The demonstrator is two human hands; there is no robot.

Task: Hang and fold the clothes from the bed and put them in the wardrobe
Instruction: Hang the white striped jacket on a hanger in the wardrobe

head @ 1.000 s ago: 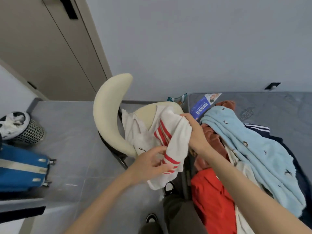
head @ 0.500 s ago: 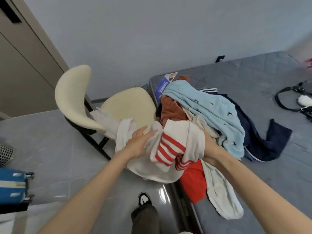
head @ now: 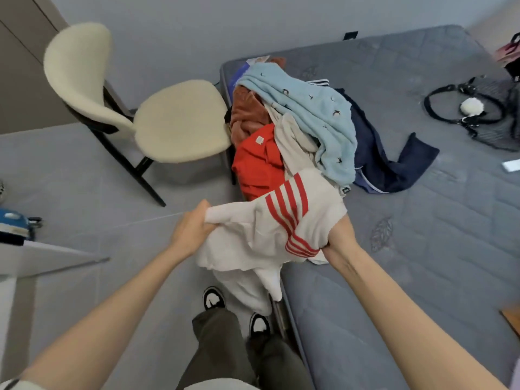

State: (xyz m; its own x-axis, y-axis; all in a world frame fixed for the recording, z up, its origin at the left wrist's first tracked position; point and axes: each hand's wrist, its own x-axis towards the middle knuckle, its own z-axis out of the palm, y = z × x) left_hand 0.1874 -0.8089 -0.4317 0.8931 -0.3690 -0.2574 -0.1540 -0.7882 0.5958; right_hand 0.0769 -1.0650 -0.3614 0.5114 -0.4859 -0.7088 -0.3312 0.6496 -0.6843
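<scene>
1. The left hand [head: 191, 232] reaches forward with the arm out low over the floor [head: 84, 178]. Its fingers are curled tight round one edge of the white garment with red stripes [head: 270, 229].
2. The right hand [head: 337, 235] is out level with the left and well apart from it. Its fingers are buried in the far edge of the same garment, and the cloth bunches into its grip.
3. The garment stretches between the two hands at the bed [head: 422, 249] edge, and its loose end hangs down below them toward the shoes [head: 213, 298].
4. Just beyond the hands lies the clothes pile on the bed. A red garment [head: 259, 161] is nearest the left hand, with a rust-brown garment [head: 244, 111] past it.
5. A light blue garment [head: 306, 108] lies on top of the pile, over a cream garment [head: 292, 142]. A navy garment [head: 377, 156] trails out beyond the right hand.
6. Far beyond and right of the right hand, a black handbag [head: 484, 114] lies on the bed with a white pompom [head: 471, 106] on it. What it holds cannot be told.
7. Beyond the left hand stands a cream chair [head: 180, 119], its seat touching the pile's side of the bed.
</scene>
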